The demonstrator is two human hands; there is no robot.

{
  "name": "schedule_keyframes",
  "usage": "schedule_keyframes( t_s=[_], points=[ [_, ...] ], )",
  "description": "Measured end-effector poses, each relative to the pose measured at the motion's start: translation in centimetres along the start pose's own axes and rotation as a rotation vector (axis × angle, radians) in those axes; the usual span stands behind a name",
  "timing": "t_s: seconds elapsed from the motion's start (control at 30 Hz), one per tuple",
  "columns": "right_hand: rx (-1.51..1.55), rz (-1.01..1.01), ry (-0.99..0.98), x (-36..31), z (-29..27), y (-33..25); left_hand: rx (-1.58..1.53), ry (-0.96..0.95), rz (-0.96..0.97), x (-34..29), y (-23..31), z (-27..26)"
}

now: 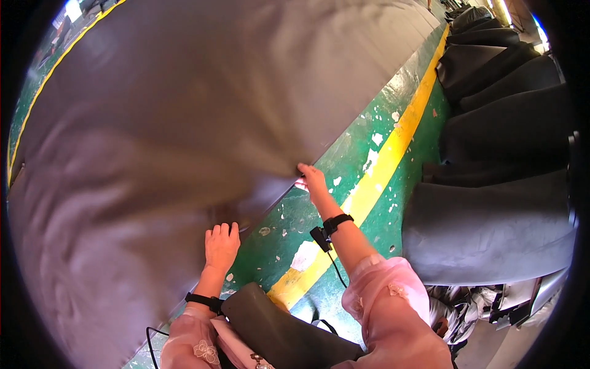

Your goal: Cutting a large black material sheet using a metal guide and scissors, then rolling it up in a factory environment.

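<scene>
A large dark grey-brown sheet of smooth, rubber-like or leather-like material spreads across the left and middle of the view. My right hand pinches its right edge between thumb and fingers, and creases fan out from that grip. Nearer to me, my left hand rests with its fingers apart on the sheet close to the same edge. Each wrist wears a black strap; a small black device with a cable hangs from the right one.
Green floor with white worn patches runs along the sheet's edge. A yellow painted line crosses it. On the right lie stacked black sheets, with crumpled material below them. A dark grey piece lies at my lap.
</scene>
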State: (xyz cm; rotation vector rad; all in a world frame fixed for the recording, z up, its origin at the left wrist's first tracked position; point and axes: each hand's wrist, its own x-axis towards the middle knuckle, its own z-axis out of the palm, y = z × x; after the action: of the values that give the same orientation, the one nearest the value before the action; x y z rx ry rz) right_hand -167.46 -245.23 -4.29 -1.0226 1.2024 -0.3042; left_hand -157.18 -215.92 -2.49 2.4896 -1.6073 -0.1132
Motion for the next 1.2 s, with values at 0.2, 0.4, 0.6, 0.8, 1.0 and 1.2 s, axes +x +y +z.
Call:
schedule_keyframes(
  t_s=[0.2,0.4,0.6,0.8,1.0,1.2],
  points=[
    [0.172,0.031,0.337,4.6,-2.2,-3.5,-0.07,0.009,0.016,0.5,0.9,-1.1],
    [0.318,-0.049,0.396,4.9,-3.5,-1.5,-0.061,0.006,0.005,0.3,0.7,-1.3],
    [0.35,-0.126,0.342,4.5,-3.3,-1.3,-0.085,0.003,-0.009,0.2,0.7,-1.2],
    [-0.038,-0.18,0.455,4.9,-3.2,-1.4,-0.11,0.013,-0.078,-1.0,1.0,-0.9],
    [-0.272,-0.348,0.512,5.9,-3.0,-0.8,-0.058,0.024,-0.284,-8.9,-0.6,-2.0],
    [-0.125,-0.146,0.096,-0.4,1.6,4.1,-0.056,-0.053,-0.55,-17.4,-2.9,-2.9]
  ],
)
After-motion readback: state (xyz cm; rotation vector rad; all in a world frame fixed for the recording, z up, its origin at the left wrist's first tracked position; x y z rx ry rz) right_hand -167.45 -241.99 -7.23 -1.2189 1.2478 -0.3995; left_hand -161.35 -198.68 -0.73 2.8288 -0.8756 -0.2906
